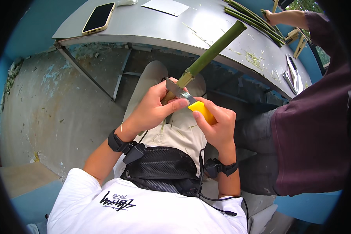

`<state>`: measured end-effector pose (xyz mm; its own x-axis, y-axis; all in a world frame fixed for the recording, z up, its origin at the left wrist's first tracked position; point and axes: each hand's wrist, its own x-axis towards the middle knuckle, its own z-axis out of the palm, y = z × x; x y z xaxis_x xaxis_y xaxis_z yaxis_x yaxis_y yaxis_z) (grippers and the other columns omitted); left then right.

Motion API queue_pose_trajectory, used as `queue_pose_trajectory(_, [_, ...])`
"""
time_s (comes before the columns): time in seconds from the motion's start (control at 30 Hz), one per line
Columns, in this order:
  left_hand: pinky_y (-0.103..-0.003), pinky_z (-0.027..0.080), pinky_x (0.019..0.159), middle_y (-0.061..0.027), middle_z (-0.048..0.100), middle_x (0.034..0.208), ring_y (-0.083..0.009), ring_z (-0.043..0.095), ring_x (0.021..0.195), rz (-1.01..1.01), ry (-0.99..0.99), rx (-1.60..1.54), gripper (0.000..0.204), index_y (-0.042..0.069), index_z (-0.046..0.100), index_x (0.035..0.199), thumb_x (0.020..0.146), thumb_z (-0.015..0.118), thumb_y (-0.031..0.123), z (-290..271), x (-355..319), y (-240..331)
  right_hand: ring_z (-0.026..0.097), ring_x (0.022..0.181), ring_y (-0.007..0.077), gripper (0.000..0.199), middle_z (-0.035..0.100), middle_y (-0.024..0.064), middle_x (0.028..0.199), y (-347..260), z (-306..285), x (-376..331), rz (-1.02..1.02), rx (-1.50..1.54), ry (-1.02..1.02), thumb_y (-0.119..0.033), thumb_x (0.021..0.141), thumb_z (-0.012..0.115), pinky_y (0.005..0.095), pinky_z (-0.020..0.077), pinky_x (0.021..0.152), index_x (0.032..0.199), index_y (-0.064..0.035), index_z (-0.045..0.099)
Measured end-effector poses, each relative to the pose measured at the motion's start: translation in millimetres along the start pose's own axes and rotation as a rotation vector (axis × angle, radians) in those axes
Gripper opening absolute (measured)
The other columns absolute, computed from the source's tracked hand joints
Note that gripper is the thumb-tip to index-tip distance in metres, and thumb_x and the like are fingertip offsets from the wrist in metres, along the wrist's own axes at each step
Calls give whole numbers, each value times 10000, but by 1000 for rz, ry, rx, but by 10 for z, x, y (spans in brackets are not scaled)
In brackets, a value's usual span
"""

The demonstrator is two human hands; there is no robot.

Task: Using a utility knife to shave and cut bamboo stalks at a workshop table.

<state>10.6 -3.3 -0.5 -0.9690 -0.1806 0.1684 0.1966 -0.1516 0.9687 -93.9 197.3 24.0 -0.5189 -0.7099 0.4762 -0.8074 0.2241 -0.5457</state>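
Note:
A thick green bamboo stalk slants up and to the right over my lap, its upper part reaching the table's near edge. Its lower end is pared to pale wood, and my left hand is closed round that end. My right hand grips the yellow handle of a knife. The knife's flat steel blade lies across the pared part of the stalk. My left thumb presses on the blade near the handle. The fingers of my left hand behind the stalk are partly hidden.
A grey table stands in front of me, bearing a phone, a white sheet, green shavings and a folding tool. At right, a co-worker in a dark top reaches to several green stalks.

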Motion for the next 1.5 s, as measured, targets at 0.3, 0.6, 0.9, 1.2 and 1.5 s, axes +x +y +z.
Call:
queue_pose_trajectory(0.3, [-198, 411, 700, 74, 567, 909, -4, 488, 816, -26, -9, 163, 294, 20, 629, 1158, 965, 808, 150, -67, -1, -25, 623, 514, 211, 347, 725, 56, 721, 14, -10, -14, -82, -64, 40, -212, 818, 835, 311, 492, 538, 1150, -119, 796])
queue_pose_trajectory(0.6, [-226, 348, 616, 83, 559, 806, -15, 441, 730, -86, 32, 253, 285, 17, 690, 1097, 952, 828, 220, -46, 6, 21, 587, 528, 200, 363, 709, 96, 729, -29, -29, -18, -96, -122, 57, -121, 772, 835, 301, 460, 552, 1128, -56, 804])
queue_pose_trajectory(0.9, [-305, 303, 503, 18, 425, 538, -90, 364, 530, 48, 280, 696, 455, 17, 720, 793, 815, 920, 425, 53, 11, 71, 569, 514, 194, 358, 750, 103, 783, -30, -21, -47, -91, -204, 101, -125, 774, 843, 298, 457, 547, 1124, -63, 807])
queue_pose_trajectory(1.2, [-315, 306, 492, 14, 403, 531, -93, 363, 524, 35, 325, 676, 542, 9, 646, 694, 839, 889, 472, 8, 54, -111, 557, 478, 180, 308, 712, 63, 711, 58, 207, -121, -66, -133, 252, -180, 817, 850, 305, 424, 494, 1103, -82, 791])
queue_pose_trajectory(1.5, [-260, 404, 619, 14, 551, 901, -59, 467, 696, -71, 25, 195, 249, 47, 584, 1094, 995, 718, 231, -153, 34, -188, 614, 522, 204, 267, 687, 106, 697, 71, 123, -95, 111, -6, 204, -182, 880, 809, 298, 479, 540, 1105, -40, 776])
